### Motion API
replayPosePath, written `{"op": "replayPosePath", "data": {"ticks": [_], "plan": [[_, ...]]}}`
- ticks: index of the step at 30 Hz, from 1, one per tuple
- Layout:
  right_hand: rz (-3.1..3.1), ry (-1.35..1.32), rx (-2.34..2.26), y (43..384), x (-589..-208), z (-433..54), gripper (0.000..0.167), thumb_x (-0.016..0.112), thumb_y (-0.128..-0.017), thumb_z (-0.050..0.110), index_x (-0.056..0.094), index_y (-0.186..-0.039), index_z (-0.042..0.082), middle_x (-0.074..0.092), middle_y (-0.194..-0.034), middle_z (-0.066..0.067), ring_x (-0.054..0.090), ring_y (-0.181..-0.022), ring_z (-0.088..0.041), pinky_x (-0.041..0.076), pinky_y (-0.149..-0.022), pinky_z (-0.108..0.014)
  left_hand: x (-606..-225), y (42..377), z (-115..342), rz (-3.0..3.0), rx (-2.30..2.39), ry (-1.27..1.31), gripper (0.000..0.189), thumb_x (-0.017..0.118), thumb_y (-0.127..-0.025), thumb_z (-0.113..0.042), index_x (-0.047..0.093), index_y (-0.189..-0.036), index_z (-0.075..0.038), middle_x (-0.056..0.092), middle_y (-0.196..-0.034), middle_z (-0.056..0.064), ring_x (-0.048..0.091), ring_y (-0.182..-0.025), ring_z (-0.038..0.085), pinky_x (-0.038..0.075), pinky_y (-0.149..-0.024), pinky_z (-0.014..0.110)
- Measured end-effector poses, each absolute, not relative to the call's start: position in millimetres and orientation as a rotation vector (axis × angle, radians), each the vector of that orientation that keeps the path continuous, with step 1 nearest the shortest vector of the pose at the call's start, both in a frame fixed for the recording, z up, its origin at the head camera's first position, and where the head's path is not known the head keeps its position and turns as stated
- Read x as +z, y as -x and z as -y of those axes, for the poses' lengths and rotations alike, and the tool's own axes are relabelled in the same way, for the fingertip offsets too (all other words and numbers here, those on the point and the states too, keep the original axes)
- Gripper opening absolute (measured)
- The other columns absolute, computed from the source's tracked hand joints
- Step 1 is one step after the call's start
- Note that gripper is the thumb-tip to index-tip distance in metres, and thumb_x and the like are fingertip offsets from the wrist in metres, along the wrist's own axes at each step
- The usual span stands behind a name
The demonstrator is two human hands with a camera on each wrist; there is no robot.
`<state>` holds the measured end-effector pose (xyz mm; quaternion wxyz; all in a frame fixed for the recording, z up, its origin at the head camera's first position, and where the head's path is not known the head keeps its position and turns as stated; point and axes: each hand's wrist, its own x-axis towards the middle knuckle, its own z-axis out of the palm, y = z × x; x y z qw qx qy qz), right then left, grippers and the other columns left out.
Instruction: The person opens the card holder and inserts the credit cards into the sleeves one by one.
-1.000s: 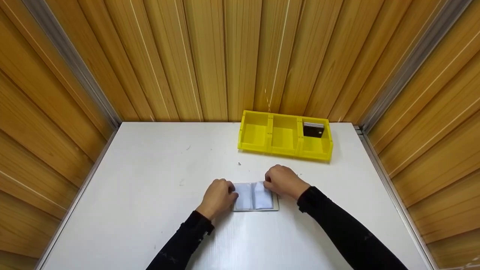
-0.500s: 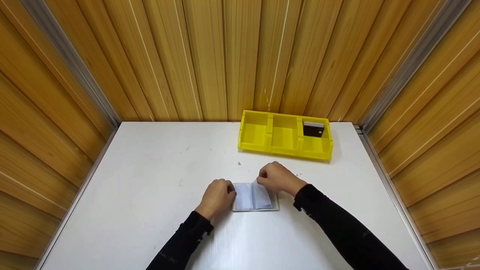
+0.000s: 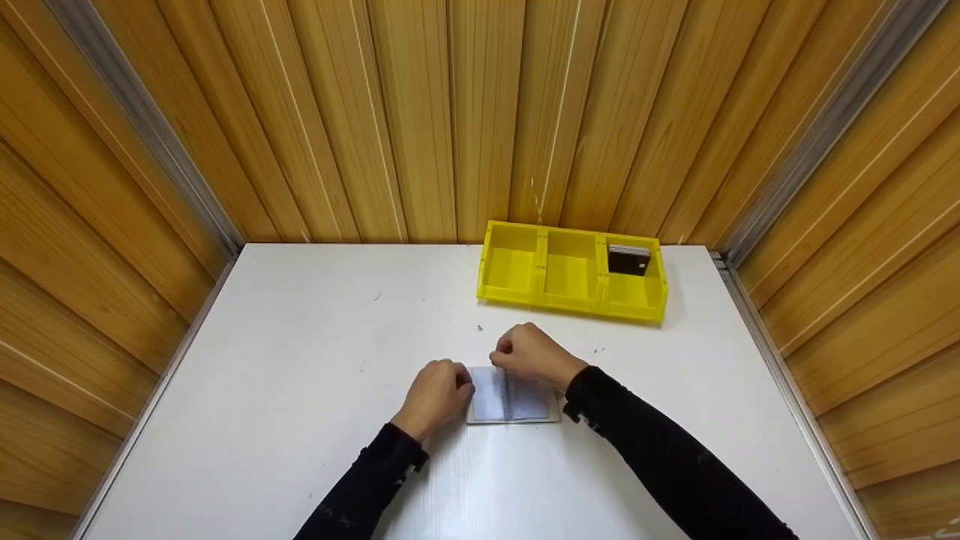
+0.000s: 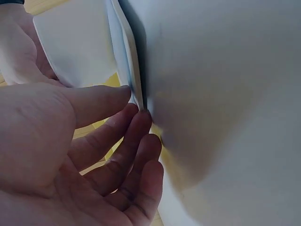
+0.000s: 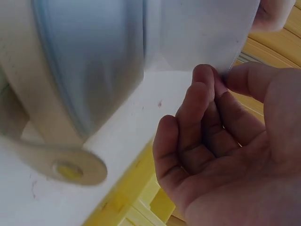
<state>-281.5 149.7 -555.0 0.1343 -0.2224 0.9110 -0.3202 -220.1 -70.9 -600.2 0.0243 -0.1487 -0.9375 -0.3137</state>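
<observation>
A pale card holder [image 3: 554, 415] lies spread on the white table in the head view, its clear plastic sleeves showing. My left hand [image 3: 437, 394] pinches the holder's left edge; the left wrist view has thumb and fingertips on either side of the cover [image 4: 133, 59]. Over the top of the holder, my right hand [image 3: 536, 354] pinches the corner of one raised plastic sleeve [image 5: 197, 33] between thumb and fingers. A beige snap strap [image 5: 89, 165] with a round metal stud sticks out from the cover in the right wrist view. The right hand partly hides the holder's top edge from above.
A yellow three-compartment bin [image 3: 564, 300] stands at the back right of the white table [image 3: 315, 315]. Its right compartment holds a stack of dark cards [image 3: 628, 259]. Wood-patterned panels [image 3: 420, 120] rise behind the table and on both sides.
My right hand has moved left across the holder, lifting the plastic sleeve from the right side and carrying it over toward the left. The left hand has stayed at the left edge.
</observation>
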Motion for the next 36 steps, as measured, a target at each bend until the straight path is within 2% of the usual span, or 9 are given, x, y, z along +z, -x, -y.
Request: {"op": "replayPosePath", "data": {"ticks": [8,12,16,21,24,31,36], "plan": [[-2.628,0.678,-0.925,282,-567,-139,0.031,0.07,-0.099,0.023,0.08,-0.074,0.006,0.051,-0.056,0.013,0.044,-0.053,-0.005,0.034,-0.052,-0.022,-601,221,70,2.907,-1.001,0.463,0.009,0.076,-0.095,-0.006,0.083,-0.089,-0.007,0.079,-0.086,0.006,0.073,-0.084,0.024,0.059,-0.08,0.041],[-2.631,0.692,-0.899,281,-568,-140,0.036,0.069,-0.102,0.025,0.08,-0.074,0.004,0.053,-0.056,0.013,0.045,-0.053,-0.005,0.035,-0.052,-0.022,-601,221,70,2.895,-0.993,0.48,0.013,0.072,-0.097,-0.006,0.084,-0.092,-0.006,0.081,-0.089,0.009,0.076,-0.087,0.027,0.061,-0.082,0.044],[-2.657,0.728,-0.866,280,-566,-145,0.032,0.067,-0.103,0.024,0.082,-0.082,0.005,0.057,-0.063,0.012,0.05,-0.061,-0.006,0.039,-0.059,-0.024,-601,220,69,2.876,-0.979,0.479,0.016,0.07,-0.099,-0.008,0.084,-0.092,-0.005,0.081,-0.088,0.01,0.076,-0.086,0.028,0.061,-0.082,0.044],[-2.678,0.713,-0.842,279,-563,-156,0.026,0.066,-0.104,0.022,0.085,-0.093,0.008,0.069,-0.078,0.007,0.056,-0.073,-0.009,0.047,-0.071,-0.028,-601,219,70,2.911,-1.007,0.447,0.014,0.076,-0.099,-0.016,0.081,-0.088,-0.008,0.075,-0.083,0.004,0.067,-0.08,0.018,0.056,-0.076,0.036],[-2.693,0.723,-0.847,279,-561,-164,0.026,0.066,-0.103,0.021,0.085,-0.093,0.007,0.073,-0.082,0.003,0.057,-0.075,-0.011,0.05,-0.073,-0.03,-601,218,70,2.928,-1.009,0.456,0.014,0.08,-0.097,-0.019,0.079,-0.089,-0.008,0.072,-0.083,0.003,0.063,-0.08,0.016,0.053,-0.075,0.033],[-2.734,0.75,-0.812,283,-543,-189,0.025,0.065,-0.105,0.019,0.085,-0.099,0.004,0.08,-0.09,-0.004,0.063,-0.081,-0.013,0.058,-0.082,-0.038,-602,220,69,2.952,-1.024,0.459,0.018,0.082,-0.097,-0.025,0.077,-0.091,-0.009,0.071,-0.086,0.002,0.061,-0.083,0.017,0.053,-0.078,0.034],[-2.756,0.667,-0.791,294,-530,-214,0.025,0.066,-0.107,0.02,0.085,-0.104,0.003,0.079,-0.092,-0.004,0.061,-0.078,-0.014,0.055,-0.078,-0.035,-601,219,68,2.974,-1.021,0.434,0.017,0.084,-0.095,-0.024,0.076,-0.092,-0.009,0.068,-0.086,0.001,0.058,-0.084,0.017,0.052,-0.079,0.035]]}}
